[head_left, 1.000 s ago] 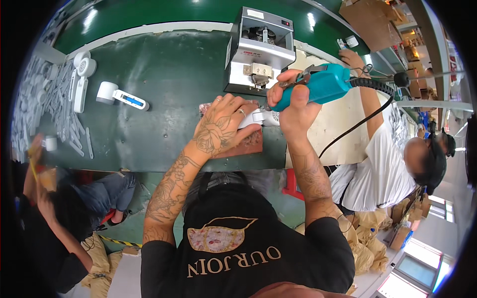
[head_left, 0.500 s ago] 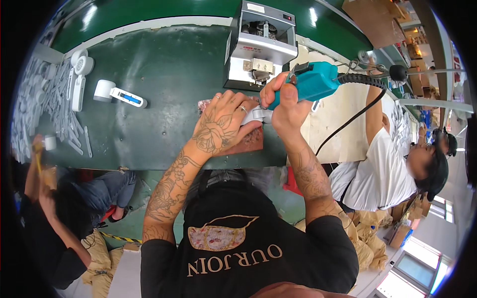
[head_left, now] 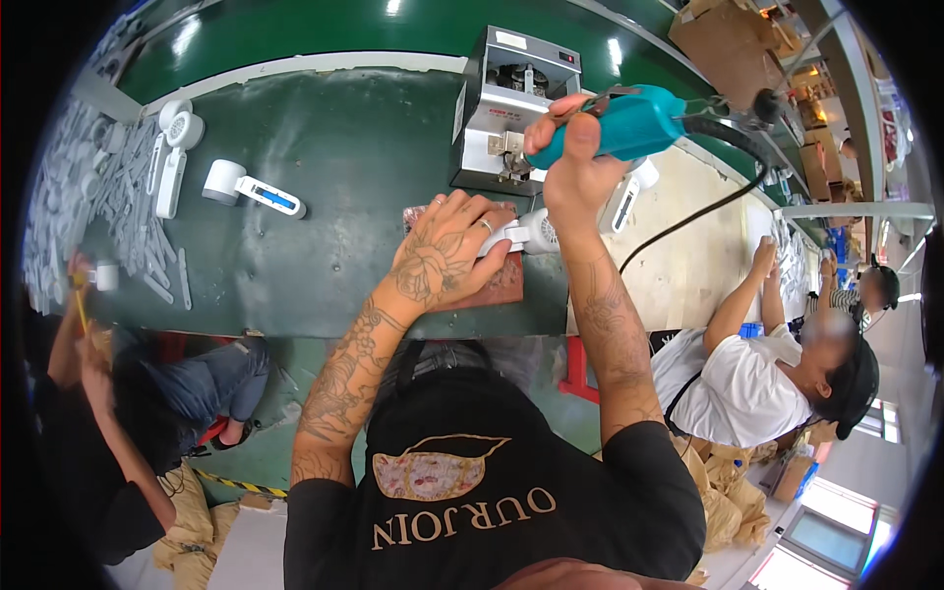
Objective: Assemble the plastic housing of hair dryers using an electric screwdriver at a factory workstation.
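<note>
My left hand (head_left: 442, 254) is closed round the handle of a white handheld fan (head_left: 536, 233), pressing it down on a reddish-brown pad (head_left: 497, 288). The fan's round, grilled head sticks out to the right of my fingers. My right hand (head_left: 578, 175) grips a teal electric screwdriver (head_left: 634, 123), raised above the fan and apart from it, its black cable running off to the right. The screwdriver's tip is hard to make out. Behind my hands stands a grey and silver machine (head_left: 482, 147), which looks like a screw feeder.
A white fan with a blue strip (head_left: 265, 195) lies at left on the green table (head_left: 334, 147). Beyond it are more fans (head_left: 172, 177) and a heap of grey-white parts (head_left: 118, 206). Another fan (head_left: 625, 202) lies right of the machine. People work at both sides.
My right hand has lifted the screwdriver up off the fan, whose head now shows. My left hand keeps its hold. The person at right has lowered an arm toward the table.
</note>
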A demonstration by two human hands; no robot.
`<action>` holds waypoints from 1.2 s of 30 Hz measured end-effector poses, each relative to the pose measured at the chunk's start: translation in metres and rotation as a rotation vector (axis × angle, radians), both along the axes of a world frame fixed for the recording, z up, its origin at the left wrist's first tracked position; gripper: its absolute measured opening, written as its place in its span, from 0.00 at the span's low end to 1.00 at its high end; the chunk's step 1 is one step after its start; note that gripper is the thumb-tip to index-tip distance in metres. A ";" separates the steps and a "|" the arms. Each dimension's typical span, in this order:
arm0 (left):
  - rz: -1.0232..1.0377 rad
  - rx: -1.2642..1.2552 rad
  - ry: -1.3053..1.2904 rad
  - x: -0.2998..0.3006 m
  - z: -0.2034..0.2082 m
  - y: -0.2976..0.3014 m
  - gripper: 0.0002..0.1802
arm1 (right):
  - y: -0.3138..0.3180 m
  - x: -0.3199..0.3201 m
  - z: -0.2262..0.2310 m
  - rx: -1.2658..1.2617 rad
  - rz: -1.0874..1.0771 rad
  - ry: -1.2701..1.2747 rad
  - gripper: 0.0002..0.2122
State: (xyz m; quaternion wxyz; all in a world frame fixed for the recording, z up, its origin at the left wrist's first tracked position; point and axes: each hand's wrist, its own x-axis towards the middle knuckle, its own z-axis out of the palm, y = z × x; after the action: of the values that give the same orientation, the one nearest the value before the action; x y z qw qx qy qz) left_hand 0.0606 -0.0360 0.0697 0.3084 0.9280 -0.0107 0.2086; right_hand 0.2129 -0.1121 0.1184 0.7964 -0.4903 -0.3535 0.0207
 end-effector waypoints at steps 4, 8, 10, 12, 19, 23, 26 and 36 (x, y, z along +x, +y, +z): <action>-0.012 -0.025 0.006 0.002 0.002 -0.002 0.18 | -0.003 0.002 -0.006 -0.052 0.027 -0.021 0.21; -0.006 -0.006 0.004 0.000 0.000 -0.002 0.18 | -0.003 -0.001 -0.002 -0.146 0.000 -0.004 0.18; 0.006 -0.028 0.045 -0.002 -0.001 -0.001 0.18 | -0.009 -0.008 0.002 -0.177 0.000 0.045 0.18; -0.005 -0.032 0.043 0.000 -0.002 0.000 0.18 | -0.019 -0.020 0.006 -0.214 -0.017 0.128 0.21; -0.001 -0.037 0.043 0.001 0.003 -0.001 0.18 | -0.065 -0.040 0.005 -0.241 0.039 0.140 0.30; -0.016 -0.047 0.061 0.001 0.002 -0.001 0.18 | -0.068 -0.042 -0.002 -0.246 0.054 0.143 0.30; -0.019 -0.044 0.068 0.001 0.003 -0.003 0.18 | -0.069 -0.043 -0.008 -0.241 0.059 0.161 0.29; -0.038 0.041 0.095 0.007 0.002 -0.002 0.19 | -0.069 -0.048 -0.032 -0.184 0.113 0.158 0.22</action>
State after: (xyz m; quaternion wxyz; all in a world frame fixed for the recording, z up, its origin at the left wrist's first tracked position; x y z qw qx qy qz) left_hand 0.0674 -0.0377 0.0718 0.2933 0.9427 -0.0178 0.1582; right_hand 0.1650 -0.1812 0.0868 0.7708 -0.5376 -0.3133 0.1365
